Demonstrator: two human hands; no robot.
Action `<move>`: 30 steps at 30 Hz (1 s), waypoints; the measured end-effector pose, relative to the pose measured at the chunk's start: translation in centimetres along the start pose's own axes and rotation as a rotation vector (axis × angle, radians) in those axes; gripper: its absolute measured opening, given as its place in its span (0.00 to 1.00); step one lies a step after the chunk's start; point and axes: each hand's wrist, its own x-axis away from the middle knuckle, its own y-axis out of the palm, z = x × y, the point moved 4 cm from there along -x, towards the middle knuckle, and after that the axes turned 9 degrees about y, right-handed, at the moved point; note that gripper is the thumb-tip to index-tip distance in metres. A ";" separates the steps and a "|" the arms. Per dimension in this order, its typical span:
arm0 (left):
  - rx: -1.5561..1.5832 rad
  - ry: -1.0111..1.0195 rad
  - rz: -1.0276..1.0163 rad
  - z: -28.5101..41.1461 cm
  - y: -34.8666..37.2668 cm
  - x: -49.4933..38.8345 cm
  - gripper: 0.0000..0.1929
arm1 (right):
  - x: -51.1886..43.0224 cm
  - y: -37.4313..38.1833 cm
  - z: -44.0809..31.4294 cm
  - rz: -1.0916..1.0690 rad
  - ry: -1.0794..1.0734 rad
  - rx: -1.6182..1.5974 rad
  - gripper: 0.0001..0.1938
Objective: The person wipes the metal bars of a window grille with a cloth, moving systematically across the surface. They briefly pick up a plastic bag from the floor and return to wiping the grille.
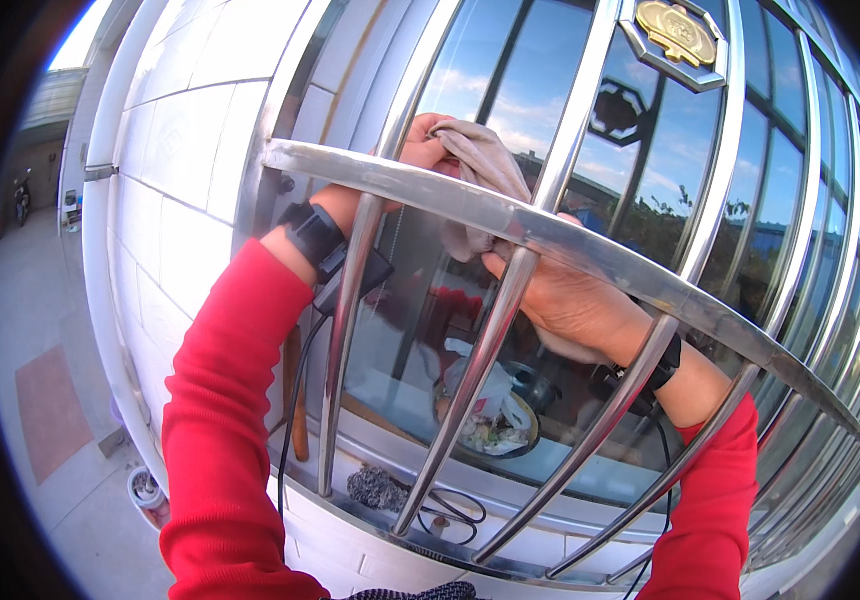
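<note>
Both my arms reach through a stainless steel window grille. My left hand (pixel 424 144) passes above the grille's horizontal rail (pixel 430 184) and grips the upper end of a beige cloth (pixel 482 154). Lower and to the right, my right hand (pixel 568 289) is behind the bars, its fingers on the cloth's lower part; the rail and a bar partly hide it. The cloth hangs bunched in front of the window pane (pixel 400 345), which mirrors sky and plants. Each wrist carries a black strapped device with a cable.
A steel wool scrubber (pixel 376 487) and a looped black cable (pixel 460 517) lie on the sill behind the bars. A wooden handle (pixel 298 397) leans at the left frame. Behind the glass stands a bowl of food scraps (pixel 501 435). A white drainpipe (pixel 103 247) runs down the tiled wall (pixel 189 150).
</note>
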 end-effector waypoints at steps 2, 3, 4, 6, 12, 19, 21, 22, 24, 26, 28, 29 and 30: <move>0.072 0.011 -0.073 0.4 -0.2 0.0 0.14 | 0.4 0.2 -0.1 0.142 -0.249 0.461 0.16; 0.041 0.055 -0.064 0.8 -0.5 0.1 0.15 | 0.8 0.4 -0.3 0.248 -0.429 0.690 0.15; 0.036 0.122 -0.091 1.4 -0.6 0.2 0.15 | 0.3 0.9 0.6 0.072 -0.350 0.716 0.14; -0.033 0.164 -0.151 2.1 -0.5 0.3 0.21 | -0.3 0.4 0.9 0.147 -0.432 0.870 0.15; -0.068 0.487 -0.025 2.8 1.7 1.7 0.29 | -4.5 -3.8 1.2 0.395 -0.522 1.045 0.17; -1.389 1.136 -0.141 2.3 4.6 3.0 0.25 | -6.2 -2.5 2.6 0.541 -0.780 1.121 0.18; -1.382 1.174 -0.110 2.1 4.5 2.6 0.25 | -6.0 -2.4 2.3 0.479 -0.739 1.051 0.18; -1.394 1.181 -0.101 2.0 4.4 2.4 0.24 | -5.9 -2.5 2.1 0.455 -0.687 1.087 0.19; -1.375 1.176 -0.096 1.8 4.4 1.9 0.23 | -5.1 -3.4 1.7 0.397 -0.641 0.987 0.20; -1.416 1.120 -0.031 2.0 4.2 1.0 0.23 | -4.1 -4.4 1.4 0.431 -0.601 0.829 0.21; -1.458 1.038 -0.013 2.2 3.8 -0.2 0.24 | -3.5 -4.4 1.7 0.373 -0.612 0.891 0.22; -1.439 1.032 0.031 2.5 3.6 -0.9 0.23 | -3.2 -4.3 1.9 0.359 -0.629 0.921 0.23; -1.455 1.032 0.032 2.8 3.4 -1.6 0.22 | -3.3 -3.9 2.5 0.338 -0.562 1.098 0.26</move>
